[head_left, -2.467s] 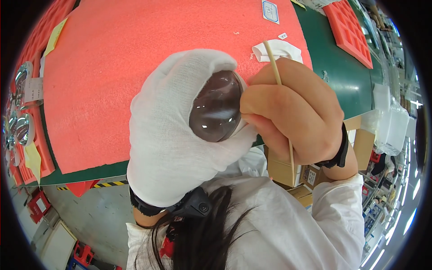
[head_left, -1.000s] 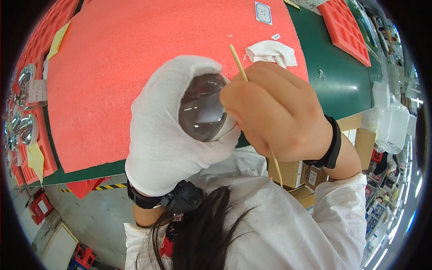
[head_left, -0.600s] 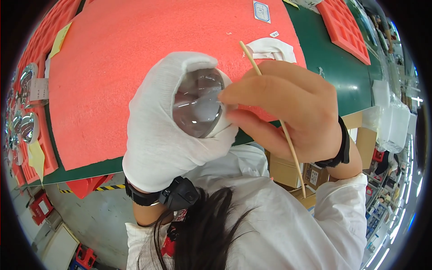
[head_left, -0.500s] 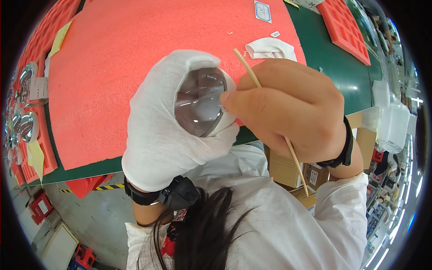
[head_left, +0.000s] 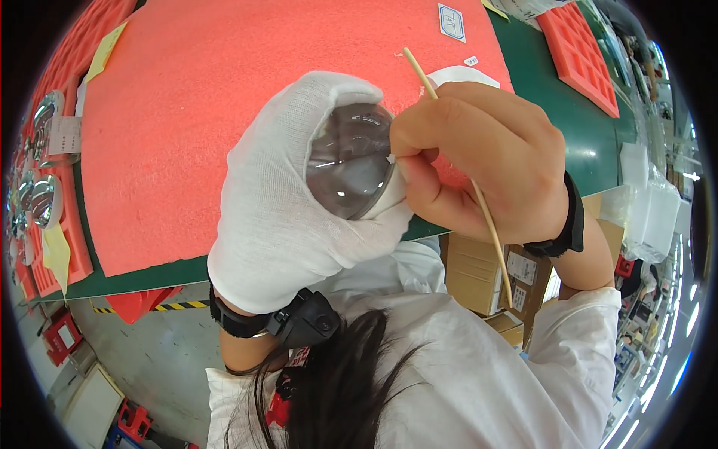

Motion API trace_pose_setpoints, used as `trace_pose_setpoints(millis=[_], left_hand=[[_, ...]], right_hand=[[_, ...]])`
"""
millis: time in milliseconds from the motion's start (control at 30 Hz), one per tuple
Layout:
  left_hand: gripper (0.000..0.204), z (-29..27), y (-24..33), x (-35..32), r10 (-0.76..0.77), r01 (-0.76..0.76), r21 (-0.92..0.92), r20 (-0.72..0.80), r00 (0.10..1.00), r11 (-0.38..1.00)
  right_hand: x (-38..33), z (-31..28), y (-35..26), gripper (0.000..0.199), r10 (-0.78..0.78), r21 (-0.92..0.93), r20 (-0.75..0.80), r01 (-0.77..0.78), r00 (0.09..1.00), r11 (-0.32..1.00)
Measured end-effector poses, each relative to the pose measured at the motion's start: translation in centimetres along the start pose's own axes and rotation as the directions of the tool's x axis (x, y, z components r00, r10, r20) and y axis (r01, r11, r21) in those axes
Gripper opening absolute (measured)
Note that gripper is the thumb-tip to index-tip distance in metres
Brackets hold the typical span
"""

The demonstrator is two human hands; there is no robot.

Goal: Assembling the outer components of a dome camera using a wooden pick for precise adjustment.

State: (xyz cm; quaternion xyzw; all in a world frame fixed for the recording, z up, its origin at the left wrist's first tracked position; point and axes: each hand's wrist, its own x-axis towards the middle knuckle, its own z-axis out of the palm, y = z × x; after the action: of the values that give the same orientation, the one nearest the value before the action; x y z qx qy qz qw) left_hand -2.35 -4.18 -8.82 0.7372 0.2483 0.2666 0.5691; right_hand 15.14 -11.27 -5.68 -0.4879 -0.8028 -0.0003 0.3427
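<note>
My left hand point(head_left: 273, 198), in a white knitted glove, is wrapped round a clear, round glass lens point(head_left: 348, 179) and holds its face tilted up. The glove covers the lens's left and lower edges. My bare right hand point(head_left: 493, 161) is closed round a thin wooden stick point(head_left: 490, 224), which slants from the upper left to the lower right. Its thumb and forefinger are bent together at the lens's right edge, where a tiny white bit point(head_left: 391, 159) shows. Behind the right hand lies a white cloth piece point(head_left: 467, 75), partly hidden.
A pink foam sheet point(head_left: 164, 150) covers much of the green table point(head_left: 591, 146). Shiny round parts point(head_left: 46, 202) sit in foam trays on the left. Another pink foam tray point(head_left: 576, 56) is at the far right. Cardboard boxes point(head_left: 471, 273) stand below the table edge.
My left hand and the lens have shifted slightly right and away from me. The right thumb has drawn back from the lens face, its fingers curling more. The stick's upper end has moved farther away.
</note>
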Motion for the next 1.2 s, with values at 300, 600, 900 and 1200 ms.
trace_pose_setpoints(millis=[300, 600, 900, 1200], left_hand=[[0.061, -0.3, -0.2, 0.2, 0.036, -0.035, -0.026, 0.024, 0.999, 0.999], [0.065, -0.4, 0.3, 0.2, -0.030, 0.029, 0.006, 0.041, 0.999, 1.000], [0.072, -1.0, -0.1, -0.2, 0.047, -0.052, 0.078, 0.058, 0.997, 0.996], [0.072, -1.1, -0.5, -0.1, 0.058, -0.060, 0.041, 0.049, 0.997, 0.997]], right_hand=[[-0.1, -0.1, 0.4, 0.019, 0.108, 0.189, 0.026, -0.111, 0.994, 0.976], [-0.2, -0.6, 0.4, 0.013, 0.450, 0.485, 0.054, -0.417, 0.891, 0.768], [-0.3, -1.2, 1.4, 0.002, 0.480, 0.491, 0.024, -0.428, 0.877, 0.759], [-0.5, -2.3, 1.0, 0.017, 0.339, 0.088, 0.187, -0.359, 0.922, 0.929]])
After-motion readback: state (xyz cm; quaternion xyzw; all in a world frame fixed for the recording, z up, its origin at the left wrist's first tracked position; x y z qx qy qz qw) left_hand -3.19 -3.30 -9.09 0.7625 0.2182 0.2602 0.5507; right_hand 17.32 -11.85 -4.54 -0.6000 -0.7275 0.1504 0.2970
